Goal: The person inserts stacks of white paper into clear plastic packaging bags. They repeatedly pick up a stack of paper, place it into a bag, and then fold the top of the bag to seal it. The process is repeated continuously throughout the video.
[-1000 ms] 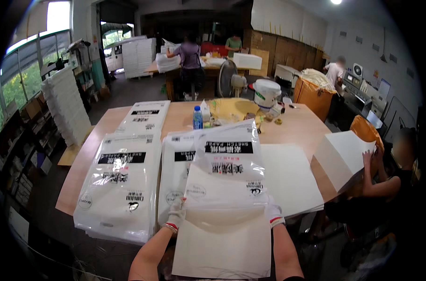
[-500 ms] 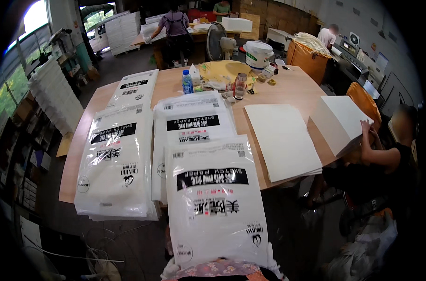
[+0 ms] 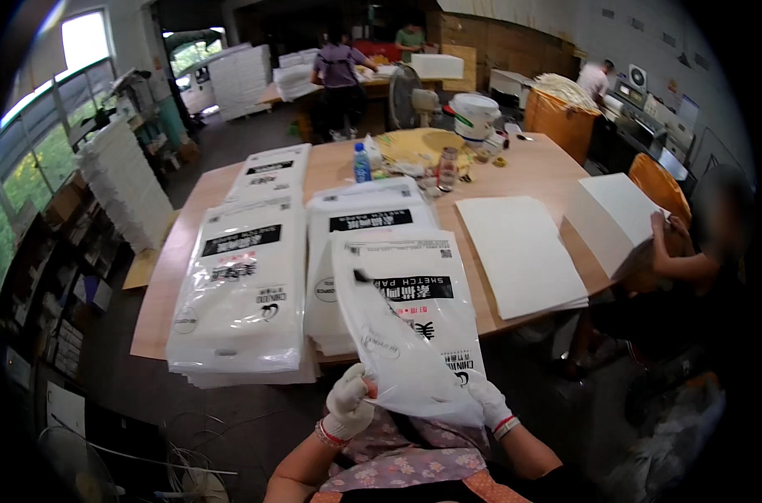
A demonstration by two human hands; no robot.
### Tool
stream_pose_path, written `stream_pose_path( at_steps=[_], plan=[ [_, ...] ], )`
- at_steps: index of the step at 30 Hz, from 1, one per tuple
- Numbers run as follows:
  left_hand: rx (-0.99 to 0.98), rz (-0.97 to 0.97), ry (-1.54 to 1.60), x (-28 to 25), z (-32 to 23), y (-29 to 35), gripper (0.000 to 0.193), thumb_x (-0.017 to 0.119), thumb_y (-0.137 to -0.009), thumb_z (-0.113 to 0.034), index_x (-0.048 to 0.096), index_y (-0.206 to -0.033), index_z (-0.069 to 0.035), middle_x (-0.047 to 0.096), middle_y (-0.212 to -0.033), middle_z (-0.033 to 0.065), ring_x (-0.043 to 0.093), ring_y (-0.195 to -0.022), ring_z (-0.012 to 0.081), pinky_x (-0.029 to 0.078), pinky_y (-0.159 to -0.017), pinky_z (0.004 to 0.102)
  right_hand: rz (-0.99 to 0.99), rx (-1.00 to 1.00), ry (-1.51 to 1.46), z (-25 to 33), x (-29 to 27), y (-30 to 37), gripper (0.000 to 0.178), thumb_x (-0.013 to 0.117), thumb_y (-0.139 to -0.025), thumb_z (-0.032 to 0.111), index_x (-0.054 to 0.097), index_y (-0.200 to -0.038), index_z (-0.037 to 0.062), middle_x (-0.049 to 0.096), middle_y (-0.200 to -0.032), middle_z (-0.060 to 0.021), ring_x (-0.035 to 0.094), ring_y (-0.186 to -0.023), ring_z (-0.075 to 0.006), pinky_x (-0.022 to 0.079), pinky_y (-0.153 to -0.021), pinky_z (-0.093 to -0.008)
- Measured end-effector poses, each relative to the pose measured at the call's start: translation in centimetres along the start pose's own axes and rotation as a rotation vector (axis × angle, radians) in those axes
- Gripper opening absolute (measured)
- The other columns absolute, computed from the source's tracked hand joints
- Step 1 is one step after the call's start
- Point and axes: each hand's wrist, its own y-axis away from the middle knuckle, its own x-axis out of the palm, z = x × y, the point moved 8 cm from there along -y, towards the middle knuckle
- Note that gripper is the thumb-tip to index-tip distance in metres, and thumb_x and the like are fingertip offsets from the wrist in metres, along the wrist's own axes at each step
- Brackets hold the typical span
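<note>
Both hands wear white gloves and hold one white plastic bag point(image 3: 406, 327) by its near end, low in the view and just off the near edge of the wooden table point(image 3: 159, 289). The left hand point(image 3: 347, 407) has its fingers curled shut around the bag's lower left corner, the glove bunched into a loose fist with the plastic pinched inside. The right hand point(image 3: 488, 401) grips the lower right corner, its fingers closed against the underside and mostly hidden behind the plastic. The wrists sit close together in front of a flowered apron, forearms coming up from the bottom edge.

The bag tilts up and away, its far end lying over a stack of bags point(image 3: 360, 222) in the middle of the table. Its left edge folds over, so the printed face looks creased. A second stack of bags point(image 3: 238, 289) lies just to the left. To the right rests a pile of white paper sheets point(image 3: 519, 251), and beyond it another person's hand point(image 3: 659, 225) touches a further pile of sheets point(image 3: 617, 214) at the table's right edge.
</note>
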Motion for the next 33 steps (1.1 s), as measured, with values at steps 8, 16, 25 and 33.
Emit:
stream_pose_path(
  at_steps=[8, 16, 25, 33],
  plan=[
    [0.545, -0.95, -0.288, -19.6, -8.5, 1.4, 0.016, 0.042, -0.094, -0.02, 0.046, -0.087, -0.006, 0.046, -0.088, 0.0038, 0.047, -0.082, 0.0158, 0.044, -0.079, 0.0339, 0.437, -0.313, -0.149, 18.6, 24.5, -7.0, 0.038, 0.054, -0.091, 0.023, 0.051, -0.123, 0.003, 0.056, -0.114, -0.0083, 0.051, -0.107, -0.0201, 0.044, -0.088, -0.029],
    [-0.201, -1.208, 0.439, -50.6, 16.0, 3.7, 0.038, 0.05, -0.088, -0.021, 0.051, -0.121, -0.002, 0.053, -0.118, 0.0124, 0.052, -0.106, 0.0279, 0.045, -0.09, 0.0413, 0.717, -0.008, -0.071, 13.2, 43.0, -5.9, 0.038, 0.054, -0.092, 0.035, 0.054, -0.111, 0.0023, 0.056, -0.075, -0.0066, 0.056, -0.068, -0.0123, 0.05, -0.065, -0.0284],
    [-0.668, -1.174, 0.201, -36.7, 35.6, 24.9, 0.031, 0.05, -0.083, -0.018, 0.05, -0.112, -0.006, 0.052, -0.106, 0.0111, 0.049, -0.096, 0.0253, 0.04, -0.085, 0.0369, -0.226, -0.781, 0.703, 16.6, 7.7, -9.8, 0.03, 0.064, -0.086, 0.028, 0.062, -0.1, 0.0023, 0.065, -0.088, -0.014, 0.064, -0.078, -0.0248, 0.051, -0.072, -0.0365],
    [-1.024, -0.434, -0.279, -17.5, 32.3, 17.8, 0.008, 0.048, -0.081, 0.001, 0.047, -0.088, -0.003, 0.051, -0.069, 0.0048, 0.053, -0.054, 0.0173, 0.046, -0.048, 0.0297, -0.414, -0.534, 1.317, 15.9, -12.6, -14.9, 0.09, 0.069, -0.071, 0.055, 0.034, -0.136, 0.0034, 0.054, -0.118, -0.0235, 0.054, -0.105, -0.038, 0.044, -0.09, -0.0417]
  ],
)
